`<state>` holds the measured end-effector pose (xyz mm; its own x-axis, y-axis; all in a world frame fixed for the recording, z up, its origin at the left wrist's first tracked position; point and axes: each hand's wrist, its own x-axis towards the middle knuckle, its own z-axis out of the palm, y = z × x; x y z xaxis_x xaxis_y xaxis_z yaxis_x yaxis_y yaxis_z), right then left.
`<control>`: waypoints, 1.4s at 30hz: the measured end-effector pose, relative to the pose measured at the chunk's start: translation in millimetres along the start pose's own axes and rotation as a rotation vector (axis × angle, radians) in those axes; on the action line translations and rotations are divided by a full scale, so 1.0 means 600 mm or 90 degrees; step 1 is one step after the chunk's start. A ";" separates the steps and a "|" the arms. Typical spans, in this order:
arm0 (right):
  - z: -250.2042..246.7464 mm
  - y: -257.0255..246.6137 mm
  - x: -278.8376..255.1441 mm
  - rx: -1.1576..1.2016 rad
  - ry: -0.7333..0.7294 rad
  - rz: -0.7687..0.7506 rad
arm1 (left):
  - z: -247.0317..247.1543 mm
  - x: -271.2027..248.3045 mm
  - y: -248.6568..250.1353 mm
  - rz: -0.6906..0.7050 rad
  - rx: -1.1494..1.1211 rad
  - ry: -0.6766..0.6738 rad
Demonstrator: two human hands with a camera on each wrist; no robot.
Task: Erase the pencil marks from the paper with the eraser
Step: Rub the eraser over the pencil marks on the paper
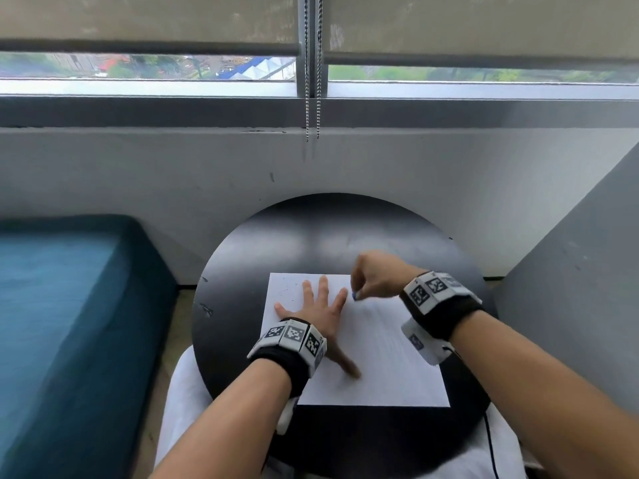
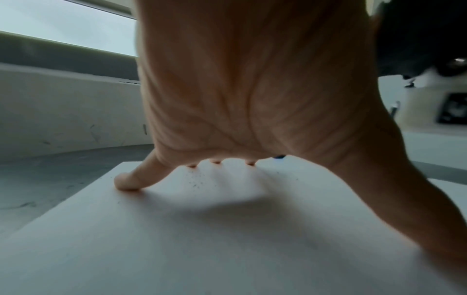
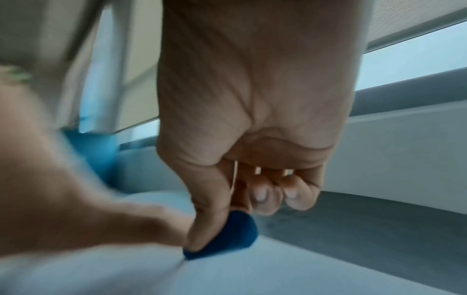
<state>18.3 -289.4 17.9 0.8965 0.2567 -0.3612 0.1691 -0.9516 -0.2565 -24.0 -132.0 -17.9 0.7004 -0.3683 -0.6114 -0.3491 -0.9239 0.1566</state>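
A white sheet of paper (image 1: pixel 380 361) lies on a round black table (image 1: pixel 242 271). My left hand (image 1: pixel 318 305) lies flat on the sheet's left half with fingers spread, pressing it down; the left wrist view shows the fingertips (image 2: pixel 126 182) on the paper (image 2: pixel 177 239). My right hand (image 1: pixel 373 274) pinches a small blue eraser (image 1: pixel 354 296) at the paper's upper middle, just right of my left fingertips. In the right wrist view the thumb and forefinger hold the eraser (image 3: pixel 227 237) with its edge on the paper (image 3: pixel 252 275). Dark eraser crumbs (image 1: pixel 288 288) dot the paper's upper left corner.
A teal upholstered seat (image 1: pixel 69 323) stands left of the table. A white wall (image 1: pixel 138 174) and a window ledge run behind it, with blind chains (image 1: pixel 312 98) hanging at the centre. A grey wall (image 1: pixel 581 288) closes the right side. My lap in white cloth (image 1: pixel 183 392) lies below the table.
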 end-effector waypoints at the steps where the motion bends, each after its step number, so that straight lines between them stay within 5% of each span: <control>1: -0.008 0.012 0.006 0.039 0.030 0.010 | 0.003 0.000 0.001 -0.007 -0.004 0.007; 24: 0.016 0.002 0.020 0.002 0.041 0.013 | 0.007 0.008 0.006 -0.023 -0.003 0.014; 29: 0.016 -0.015 0.004 -0.089 -0.100 -0.016 | 0.008 0.012 0.007 -0.026 -0.004 0.015; 34: 0.015 -0.015 0.005 -0.073 -0.016 -0.013 | 0.009 0.013 0.006 -0.025 -0.006 0.018; 39: 0.025 -0.023 -0.013 -0.119 -0.089 -0.027 | 0.009 0.015 0.006 -0.030 -0.001 0.015; 42: 0.022 -0.020 -0.010 -0.094 -0.017 -0.011 | 0.008 0.015 0.006 -0.028 -0.001 0.013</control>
<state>5.8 -277.3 11.3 0.8823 0.2753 -0.3817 0.2442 -0.9611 -0.1286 -22.1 -138.1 -26.7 0.7274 -0.3294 -0.6020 -0.3169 -0.9394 0.1311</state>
